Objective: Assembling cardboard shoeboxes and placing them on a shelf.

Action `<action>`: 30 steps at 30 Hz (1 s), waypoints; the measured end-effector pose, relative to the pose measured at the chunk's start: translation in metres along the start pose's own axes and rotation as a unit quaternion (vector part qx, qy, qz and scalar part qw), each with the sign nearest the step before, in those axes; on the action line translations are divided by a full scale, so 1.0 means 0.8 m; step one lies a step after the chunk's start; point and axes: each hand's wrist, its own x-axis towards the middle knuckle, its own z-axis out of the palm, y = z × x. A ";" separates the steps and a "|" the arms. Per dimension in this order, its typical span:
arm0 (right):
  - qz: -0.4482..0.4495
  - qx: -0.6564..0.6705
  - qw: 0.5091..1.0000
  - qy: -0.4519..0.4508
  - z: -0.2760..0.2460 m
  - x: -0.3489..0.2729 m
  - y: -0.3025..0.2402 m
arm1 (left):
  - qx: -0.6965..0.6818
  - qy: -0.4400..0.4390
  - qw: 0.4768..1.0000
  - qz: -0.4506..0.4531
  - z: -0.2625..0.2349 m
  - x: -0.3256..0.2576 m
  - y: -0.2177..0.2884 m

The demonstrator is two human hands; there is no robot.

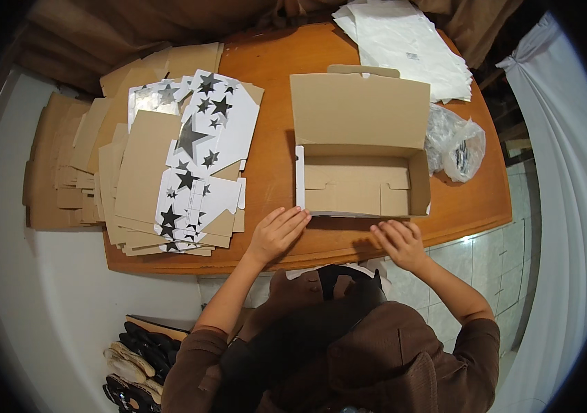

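Observation:
An opened cardboard box [359,110] stands on the table in front of me, brown inside, with its lid raised at the far side. Its short left wall shows a white outer face. My left hand [278,235] is at the box's near left corner, fingers stretched out and touching it, the palm over the table. By the near wall, toward the right corner, my right hand [401,242] has its fingers extended and slightly apart. Whether those fingertips press on the wall is hard to tell. Neither hand grips anything.
Flat cardboard blanks [145,165], some white with black stars [190,138], lie piled at the left. White sheets [403,51] rest at the far right, near a clear plastic bag [464,151]. The wooden table [269,89] has a curved near edge. Shoes [139,365] sit lower left.

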 end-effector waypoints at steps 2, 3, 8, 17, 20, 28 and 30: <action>0.101 -0.070 0.992 -0.011 -0.001 -0.027 0.002 | 0.006 0.006 1.000 -0.012 0.003 -0.002 0.000; 0.142 -0.041 0.989 -0.005 -0.007 -0.031 0.006 | 0.011 0.007 1.000 -0.013 0.005 -0.005 -0.001; 0.239 -0.035 0.970 -0.013 -0.012 -0.040 0.023 | 0.000 -0.009 0.999 -0.042 0.018 -0.007 0.001; 0.210 0.014 0.976 -0.060 -0.014 -0.034 0.043 | 0.016 -0.009 0.997 -0.074 0.018 0.008 -0.001; 0.192 0.034 0.975 -0.105 -0.018 -0.025 0.055 | -0.009 -0.034 0.998 -0.055 0.014 0.012 -0.012; 0.168 0.021 0.965 -0.199 -0.022 -0.004 0.063 | -0.107 -0.116 0.985 0.069 0.010 0.029 -0.042; 0.171 0.016 0.965 -0.198 -0.021 -0.006 0.062 | -0.115 -0.117 0.984 0.070 0.012 0.030 -0.041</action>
